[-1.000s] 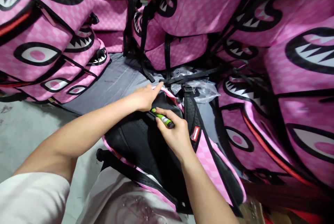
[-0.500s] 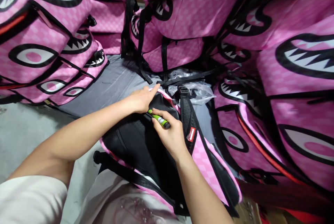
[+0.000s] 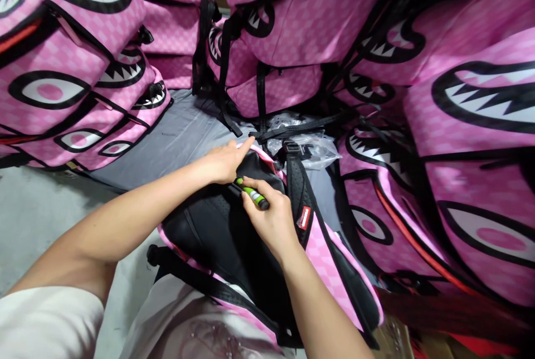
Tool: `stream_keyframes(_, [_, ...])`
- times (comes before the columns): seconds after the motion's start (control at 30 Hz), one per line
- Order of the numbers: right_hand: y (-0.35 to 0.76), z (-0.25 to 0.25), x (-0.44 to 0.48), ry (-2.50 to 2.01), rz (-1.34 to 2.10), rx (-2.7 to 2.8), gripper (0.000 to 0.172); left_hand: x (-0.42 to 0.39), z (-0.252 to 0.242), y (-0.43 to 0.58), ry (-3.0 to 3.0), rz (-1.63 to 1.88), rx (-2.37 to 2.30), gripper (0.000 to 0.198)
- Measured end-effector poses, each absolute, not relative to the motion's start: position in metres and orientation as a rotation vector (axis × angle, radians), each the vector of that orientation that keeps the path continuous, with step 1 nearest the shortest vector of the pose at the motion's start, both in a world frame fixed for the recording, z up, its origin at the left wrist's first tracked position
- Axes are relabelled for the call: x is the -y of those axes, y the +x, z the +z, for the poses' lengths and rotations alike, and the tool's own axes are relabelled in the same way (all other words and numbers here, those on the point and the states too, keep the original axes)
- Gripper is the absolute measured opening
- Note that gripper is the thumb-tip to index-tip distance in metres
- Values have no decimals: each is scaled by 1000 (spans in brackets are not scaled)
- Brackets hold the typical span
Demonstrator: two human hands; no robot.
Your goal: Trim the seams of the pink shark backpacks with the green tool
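A pink and black backpack (image 3: 225, 231) lies back side up in front of me, its black padded back showing. My right hand (image 3: 267, 208) pinches a green marker (image 3: 254, 194) with a dark end, its other end pointing to the upper left. Beside that end, my left hand (image 3: 228, 163) rests on the top part of the backpack. Its index finger stretches along the pink edge; the other fingers are curled, and what they grip is hidden. A black shoulder strap (image 3: 296, 180) with a red label lies right of my right hand.
Pink checkered backpacks with shark mouths and eyes are stacked at the left (image 3: 50, 88), the back (image 3: 271, 91) and the right (image 3: 485, 180). Clear plastic wrapping (image 3: 320, 153) lies behind the backpack on a grey surface (image 3: 142, 153). Grey floor shows at the lower left.
The view has shifted slightly, and the surroundings appear a little further left. Both hands keep nearly the same place on the backpack, with the marker still in my right hand.
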State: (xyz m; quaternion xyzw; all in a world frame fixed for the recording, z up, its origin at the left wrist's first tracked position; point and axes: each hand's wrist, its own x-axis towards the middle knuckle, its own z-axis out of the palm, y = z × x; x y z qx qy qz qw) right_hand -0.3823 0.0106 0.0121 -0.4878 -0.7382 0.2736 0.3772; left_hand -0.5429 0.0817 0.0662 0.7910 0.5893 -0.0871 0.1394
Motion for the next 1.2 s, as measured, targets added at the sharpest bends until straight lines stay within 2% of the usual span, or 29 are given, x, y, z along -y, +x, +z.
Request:
stream_keyframes(0.1, [-383, 13, -10, -1337, 638, 1873, 21, -80, 66, -543, 2276, -249, -1710, 98])
stream_keyframes(0.27, [-385, 10, -12, -1223, 802, 1796, 22, -81, 63, -544, 2299, -227, -1698, 99])
stream_keyframes(0.57, [-383, 12, -12, -1321, 784, 1776, 21, -85, 59, -546, 2315, -236, -1679, 100])
stream_keyframes(0.7, [-384, 12, -13, -1224, 833, 1760, 22, -83, 60, -545, 2317, -234, -1695, 97])
stream_keyframes(0.83, [-388, 11, -13, -1340, 696, 1809, 20, -82, 63, -544, 2314, -240, -1697, 97])
stream_keyframes(0.93, [-390, 13, -11, -1304, 733, 1808, 20, -81, 64, -545, 2311, -217, -1689, 97])
stream_keyframes(1.1, [-363, 57, -1, -1272, 633, 1879, 11, -75, 63, -548, 2326, -191, -1691, 94])
stream_keyframes(1.2, [-326, 90, -16, -1132, 496, 1681, 9, -72, 65, -548, 2338, -193, -1694, 92])
